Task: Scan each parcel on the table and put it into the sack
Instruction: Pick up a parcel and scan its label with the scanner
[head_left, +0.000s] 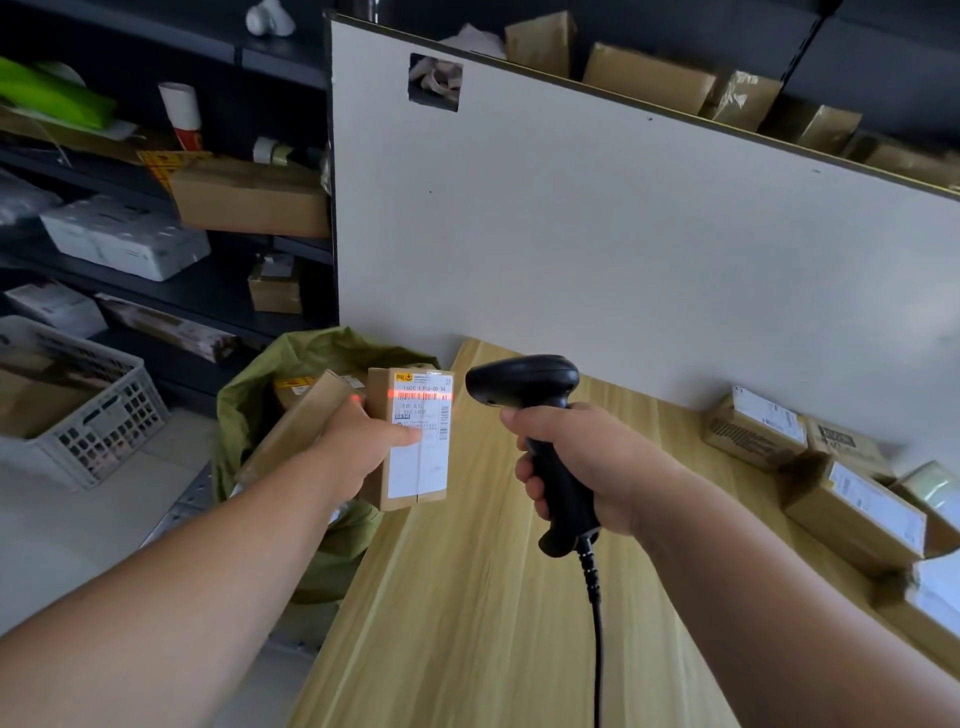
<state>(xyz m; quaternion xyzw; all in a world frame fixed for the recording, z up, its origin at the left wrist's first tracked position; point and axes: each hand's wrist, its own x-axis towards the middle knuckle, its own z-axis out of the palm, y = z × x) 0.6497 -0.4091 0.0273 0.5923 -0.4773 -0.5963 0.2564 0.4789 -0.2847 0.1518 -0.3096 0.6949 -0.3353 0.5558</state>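
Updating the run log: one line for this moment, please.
phase: scan | left hand: holds parcel beside sack | right hand: grips scanner, red beam on label | waiting parcels: table right

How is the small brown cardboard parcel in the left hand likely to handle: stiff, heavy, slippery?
Probably stiff: the small brown cardboard parcel shows straight edges in the left hand. Likely light, since one hand holds it up. Its glossy white label may be slightly slick.

White board (623, 234) leans against dark cluttered shelving (156, 291)
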